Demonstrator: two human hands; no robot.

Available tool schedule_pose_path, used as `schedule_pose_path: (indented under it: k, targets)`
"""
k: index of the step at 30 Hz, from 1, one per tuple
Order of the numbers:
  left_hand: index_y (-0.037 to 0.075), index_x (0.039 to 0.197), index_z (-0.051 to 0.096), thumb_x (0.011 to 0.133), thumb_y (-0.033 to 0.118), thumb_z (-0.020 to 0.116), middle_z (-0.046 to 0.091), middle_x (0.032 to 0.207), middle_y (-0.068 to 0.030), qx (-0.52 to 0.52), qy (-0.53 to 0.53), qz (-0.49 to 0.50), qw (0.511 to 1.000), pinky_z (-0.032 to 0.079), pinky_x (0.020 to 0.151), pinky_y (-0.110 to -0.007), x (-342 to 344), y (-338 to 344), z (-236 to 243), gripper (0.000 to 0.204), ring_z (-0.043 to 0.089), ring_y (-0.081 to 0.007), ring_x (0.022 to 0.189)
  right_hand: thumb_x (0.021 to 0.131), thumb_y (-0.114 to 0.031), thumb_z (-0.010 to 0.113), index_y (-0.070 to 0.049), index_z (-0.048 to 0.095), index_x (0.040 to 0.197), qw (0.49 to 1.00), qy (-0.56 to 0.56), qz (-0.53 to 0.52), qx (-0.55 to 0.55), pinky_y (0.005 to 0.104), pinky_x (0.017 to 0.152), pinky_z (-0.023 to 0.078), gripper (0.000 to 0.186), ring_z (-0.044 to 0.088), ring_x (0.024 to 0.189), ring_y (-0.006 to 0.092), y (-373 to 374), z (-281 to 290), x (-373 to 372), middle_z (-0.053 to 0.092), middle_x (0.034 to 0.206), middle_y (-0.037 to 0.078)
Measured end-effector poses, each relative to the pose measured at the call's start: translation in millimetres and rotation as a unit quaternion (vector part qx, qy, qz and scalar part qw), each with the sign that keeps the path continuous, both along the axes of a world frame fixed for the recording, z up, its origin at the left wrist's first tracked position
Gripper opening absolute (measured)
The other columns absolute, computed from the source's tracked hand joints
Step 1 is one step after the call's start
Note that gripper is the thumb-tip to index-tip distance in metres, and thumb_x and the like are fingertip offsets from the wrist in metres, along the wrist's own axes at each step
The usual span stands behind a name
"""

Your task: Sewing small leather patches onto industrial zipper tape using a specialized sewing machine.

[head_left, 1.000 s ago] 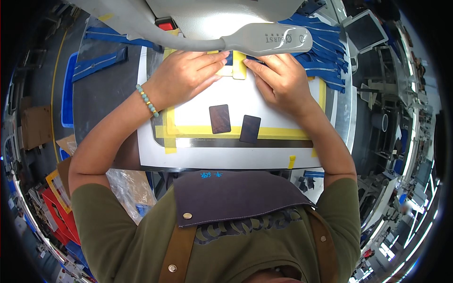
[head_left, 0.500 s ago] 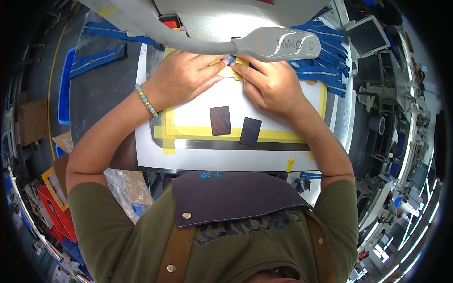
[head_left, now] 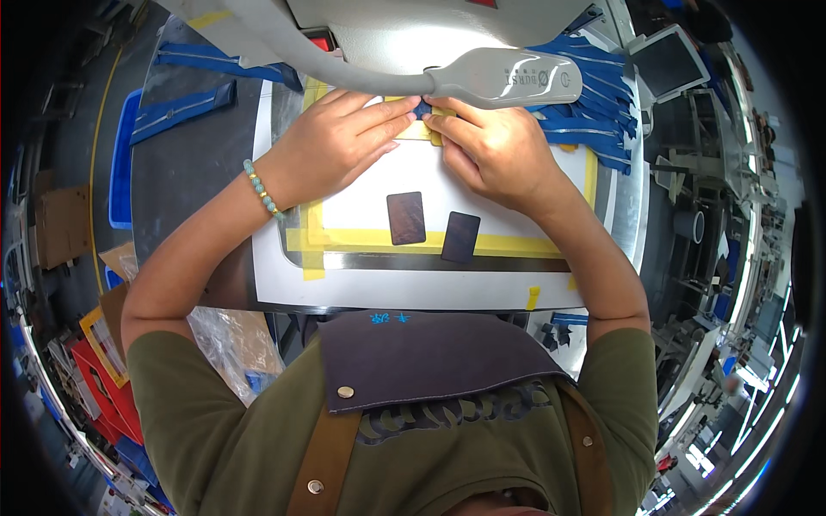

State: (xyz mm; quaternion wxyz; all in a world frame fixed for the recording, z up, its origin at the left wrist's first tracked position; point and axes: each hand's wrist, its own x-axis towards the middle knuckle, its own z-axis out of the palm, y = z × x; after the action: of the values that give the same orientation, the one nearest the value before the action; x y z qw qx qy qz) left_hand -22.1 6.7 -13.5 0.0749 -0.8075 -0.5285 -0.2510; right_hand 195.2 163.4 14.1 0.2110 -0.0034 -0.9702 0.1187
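Under the lamp head, a small blue fabric piece (head_left: 422, 110) lies between my two hands on a white, yellow-taped work surface. My left hand (head_left: 331, 142) rests there with its fingers stretched out flat, their tips touching the fabric's left side. My right hand (head_left: 503, 150) has its fingers bent, with fingertips closed on the right side of the same piece. Yellow strips (head_left: 437, 138) lie just below the fabric. Nearer to me are two dark rectangular cards, one brownish (head_left: 406, 218) and one darker (head_left: 460, 237). The lamp partly hides what is behind my fingertips.
A grey lamp (head_left: 508, 79) on a curved neck hangs low over my hands, before a pale machine body (head_left: 404, 34). Blue zipper strips lie in a pile (head_left: 585, 95) at far right and in a few pieces (head_left: 185, 110) at left. A blue bin (head_left: 123, 163) stands beyond the left edge.
The view has shifted slightly. My hands stay at the blue fabric piece, with small fingertip movements; the left fingers lie a little differently on it. The cards have not visibly moved on the surface.
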Motion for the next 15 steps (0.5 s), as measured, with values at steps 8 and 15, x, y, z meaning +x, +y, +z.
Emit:
schedule_pose_path:
  k: [8,15]
  targets:
    - [0.003,0.128,0.073,0.09,0.007,0.071,0.072,0.14,-0.0077,0.017,0.055,-0.022,0.998,0.059,0.093,-0.038,-0.2,1.7,1.9,0.039,0.073,-0.0261,0.112,0.082,-0.004,0.073,-0.003,0.078,0.108,1.0,-0.002,0.003,0.0,0.0408,0.083,0.061,0.027,0.075,0.096,0.0305,2.1,0.0,2.2,0.076,0.12,0.011]
    - [0.002,0.127,0.073,0.089,0.008,0.068,0.073,0.138,-0.0098,-0.005,0.084,-0.018,0.996,0.061,0.097,-0.036,-1.4,3.3,8.6,0.038,0.074,-0.0223,0.117,0.076,-0.005,0.074,-0.003,0.078,0.103,1.0,0.011,-0.003,-0.009,0.0429,0.097,0.055,0.027,0.068,0.109,0.028,0.9,-5.1,2.6,0.073,0.111,0.007]
